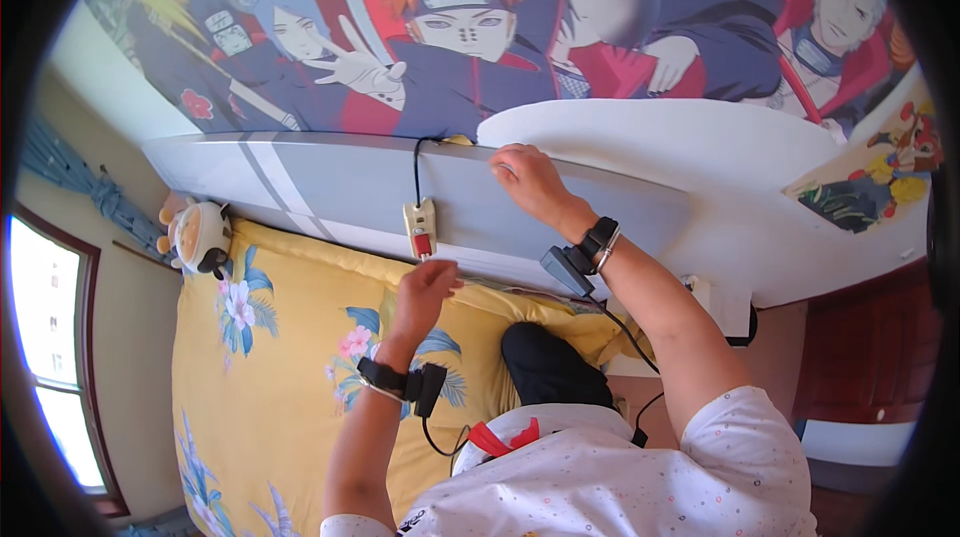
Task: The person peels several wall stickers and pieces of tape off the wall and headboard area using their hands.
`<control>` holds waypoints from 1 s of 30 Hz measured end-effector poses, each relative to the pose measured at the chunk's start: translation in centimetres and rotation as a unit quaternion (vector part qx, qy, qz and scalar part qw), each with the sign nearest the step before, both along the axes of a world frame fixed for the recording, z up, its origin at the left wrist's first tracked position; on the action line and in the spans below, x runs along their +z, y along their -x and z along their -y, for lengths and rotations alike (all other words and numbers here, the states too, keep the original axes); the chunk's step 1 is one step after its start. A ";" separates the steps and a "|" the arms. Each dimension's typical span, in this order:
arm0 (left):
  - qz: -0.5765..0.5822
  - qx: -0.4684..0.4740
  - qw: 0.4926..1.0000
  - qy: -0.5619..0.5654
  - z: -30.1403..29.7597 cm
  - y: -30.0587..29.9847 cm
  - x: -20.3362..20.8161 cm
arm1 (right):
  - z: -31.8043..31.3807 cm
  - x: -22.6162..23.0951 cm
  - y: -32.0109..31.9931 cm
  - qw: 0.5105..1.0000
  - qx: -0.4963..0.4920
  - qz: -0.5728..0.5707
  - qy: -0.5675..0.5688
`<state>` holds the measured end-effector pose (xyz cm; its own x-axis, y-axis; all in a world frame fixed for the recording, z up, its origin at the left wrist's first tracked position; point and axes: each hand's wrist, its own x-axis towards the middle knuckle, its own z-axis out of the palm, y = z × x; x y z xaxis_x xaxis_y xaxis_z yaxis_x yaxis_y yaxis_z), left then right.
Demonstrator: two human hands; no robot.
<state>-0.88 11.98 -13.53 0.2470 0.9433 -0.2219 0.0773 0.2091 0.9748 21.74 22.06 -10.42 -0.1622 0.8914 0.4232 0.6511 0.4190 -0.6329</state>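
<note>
Head view shows two hands point(425, 290) point(537, 183), one power strip point(417, 216).

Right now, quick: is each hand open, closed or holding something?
Left hand: fingers partly curled near the power strip; any hold can't be told.
Right hand: fingers curled by the grey headboard's top edge; any hold can't be told.

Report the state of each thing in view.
Power strip: upright against headboard; power unclear.
Cord: extended up to headboard's top edge.
Left hand: curled, just below power strip; contact unclear.
Right hand: curled, at headboard's top edge; contact unclear.
Curtain: tied back.
Bedding: spread.
Plush toy: resting by headboard.
</note>
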 end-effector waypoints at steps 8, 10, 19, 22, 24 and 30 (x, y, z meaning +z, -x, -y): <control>-0.127 0.091 0.978 -0.141 -7.5 -0.8 2.1 | -0.1 -1.1 -1.5 0.993 -0.004 0.101 -0.066; -0.183 0.099 0.951 -0.227 -10.0 -1.2 2.6 | 0.0 -1.0 -1.7 0.994 0.012 0.098 -0.048; -0.013 0.142 0.987 0.074 -16.4 -4.7 3.5 | 1.0 -2.4 -1.0 0.990 -0.028 0.113 -0.076; 0.005 0.126 0.986 0.111 -17.5 -5.6 4.2 | 1.0 -2.1 -0.3 0.990 -0.025 0.115 -0.084; -0.002 0.117 0.987 0.111 -17.8 -6.4 3.7 | 1.3 -1.8 -0.8 0.987 -0.051 0.138 -0.069; 0.031 0.141 0.982 0.123 -17.5 -6.2 4.0 | 1.1 -2.1 -0.6 0.988 -0.042 0.128 -0.071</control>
